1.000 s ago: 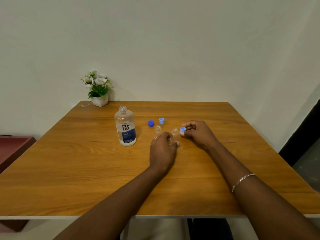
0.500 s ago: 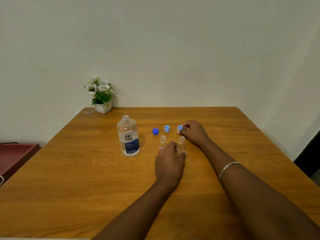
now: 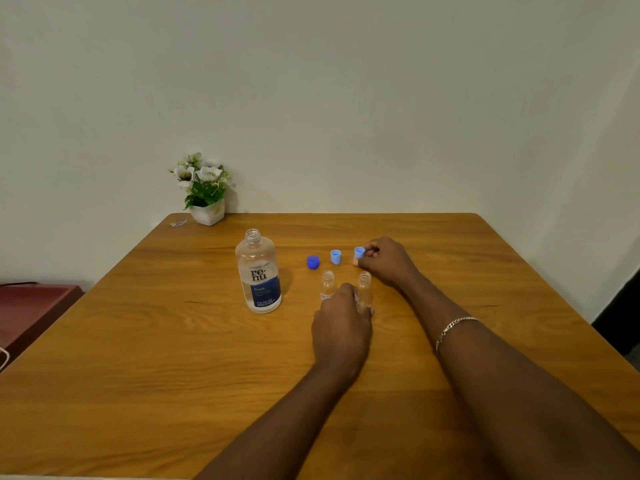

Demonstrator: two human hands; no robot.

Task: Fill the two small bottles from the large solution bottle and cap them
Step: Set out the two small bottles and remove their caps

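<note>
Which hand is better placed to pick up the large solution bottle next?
Left, probably: the left hand sits nearer the large clear labelled bottle, though it grips one small clear bottle. The right hand is farther, pinching a light blue plastic cap.

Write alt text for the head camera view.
The left hand holds a small clear uncapped bottle beside its twin on a wooden table, while the right hand pinches a light blue cap. A large open clear solution bottle, a dark blue cap and another light blue cap stand nearby.
</note>
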